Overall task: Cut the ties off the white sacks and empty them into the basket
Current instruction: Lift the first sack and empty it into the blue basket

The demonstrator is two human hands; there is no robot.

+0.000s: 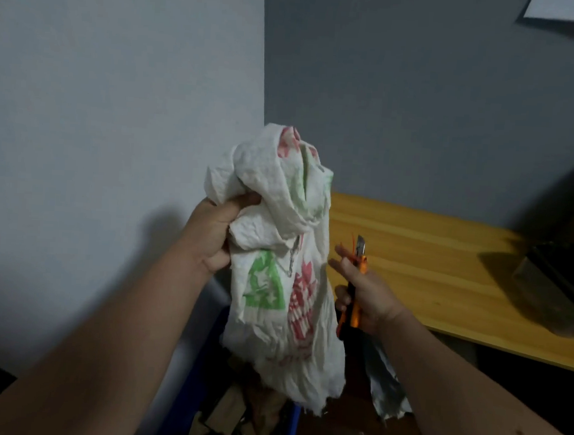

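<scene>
A white woven sack (285, 271) with green and red print hangs upside down, its frayed open mouth at the bottom. My left hand (212, 236) grips the bunched upper part of it. Below the mouth stands a blue basket (295, 419) holding brownish pieces (233, 405). My right hand (363, 296) is just right of the sack and holds an orange and black utility knife (357, 289) with its blade pointing up. A thin orange tie (353, 243) sticks up from the fingers beside the blade.
A yellow wooden tabletop (427, 266) runs to the right, with a dark box (557, 277) at its far right. Grey walls meet in a corner behind the sack. Another crumpled pale sack (386, 388) lies below my right wrist.
</scene>
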